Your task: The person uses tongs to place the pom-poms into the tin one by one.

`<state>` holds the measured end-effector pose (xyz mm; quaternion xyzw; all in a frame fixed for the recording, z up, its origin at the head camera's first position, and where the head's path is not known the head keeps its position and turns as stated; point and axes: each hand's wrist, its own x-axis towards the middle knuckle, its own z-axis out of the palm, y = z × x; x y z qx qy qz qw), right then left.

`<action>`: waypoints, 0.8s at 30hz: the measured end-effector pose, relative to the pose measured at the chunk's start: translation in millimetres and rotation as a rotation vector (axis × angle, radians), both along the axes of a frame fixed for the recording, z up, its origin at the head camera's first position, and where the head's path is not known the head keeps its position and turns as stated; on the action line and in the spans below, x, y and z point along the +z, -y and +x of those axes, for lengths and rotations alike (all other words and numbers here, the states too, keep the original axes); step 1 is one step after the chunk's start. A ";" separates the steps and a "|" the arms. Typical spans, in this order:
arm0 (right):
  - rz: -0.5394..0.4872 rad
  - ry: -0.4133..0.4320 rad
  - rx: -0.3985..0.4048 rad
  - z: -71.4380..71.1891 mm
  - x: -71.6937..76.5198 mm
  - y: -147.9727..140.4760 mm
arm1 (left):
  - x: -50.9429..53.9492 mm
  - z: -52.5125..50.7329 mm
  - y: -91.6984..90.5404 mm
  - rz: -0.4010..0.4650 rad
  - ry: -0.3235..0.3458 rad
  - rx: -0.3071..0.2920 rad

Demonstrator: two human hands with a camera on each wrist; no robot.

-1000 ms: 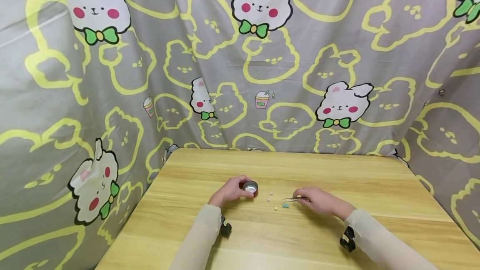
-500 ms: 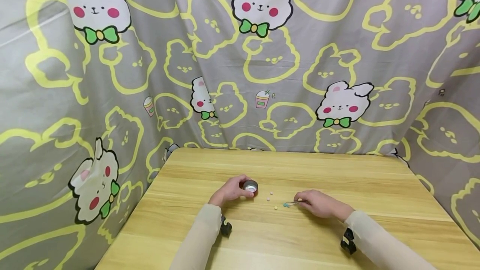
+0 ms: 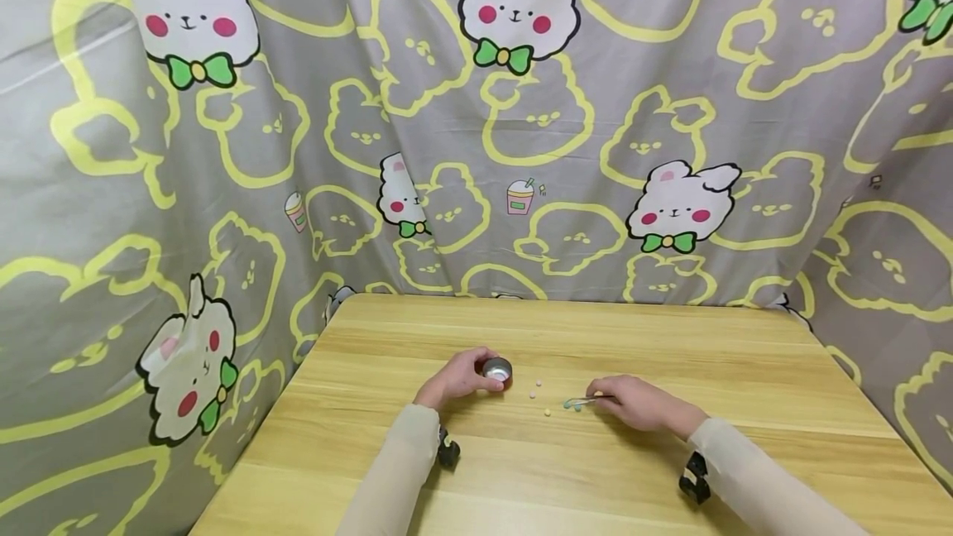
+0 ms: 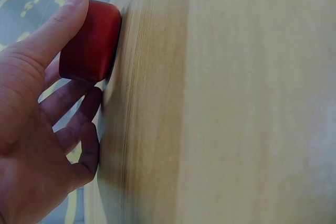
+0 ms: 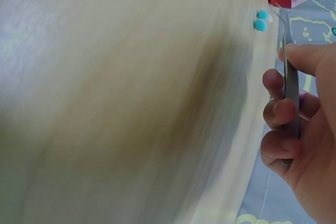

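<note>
The left hand [image 3: 463,374] grips a small round tin [image 3: 497,370], silver inside; its outer wall [image 4: 94,40] looks red in the left wrist view, between thumb and fingers. Metal tweezers [image 5: 290,87] are pinched in the right hand [image 3: 634,404], their tips pointing left, at two teal balls [image 3: 572,406]. Whether a ball lies between the tips I cannot tell. Between tin and tweezers lie two pink balls [image 3: 532,394] and a yellow ball [image 3: 547,413] on the table.
The wooden table [image 3: 521,478] ends at a back edge against a patterned grey curtain [image 3: 462,106], which also hangs at both sides. Black wrist devices [image 3: 694,478] are strapped to both arms.
The tweezers have come left and down onto the teal balls, which stand slightly farther apart now. The right hand has shifted a little. The left hand and tin have stayed put.
</note>
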<state>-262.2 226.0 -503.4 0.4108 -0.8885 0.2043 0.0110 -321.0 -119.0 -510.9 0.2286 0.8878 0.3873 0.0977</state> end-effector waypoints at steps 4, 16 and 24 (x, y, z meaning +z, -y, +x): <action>0.005 -0.010 -0.013 0.6 -0.7 -5.3 | -0.3 -0.8 -0.1 0.003 -0.001 -0.001; 0.019 0.026 -0.033 1.8 -8.5 -15.6 | -0.1 0.3 1.0 0.028 0.007 -0.018; 0.017 0.059 -0.036 3.0 -7.9 -16.5 | -0.4 0.4 0.8 0.027 0.011 -0.013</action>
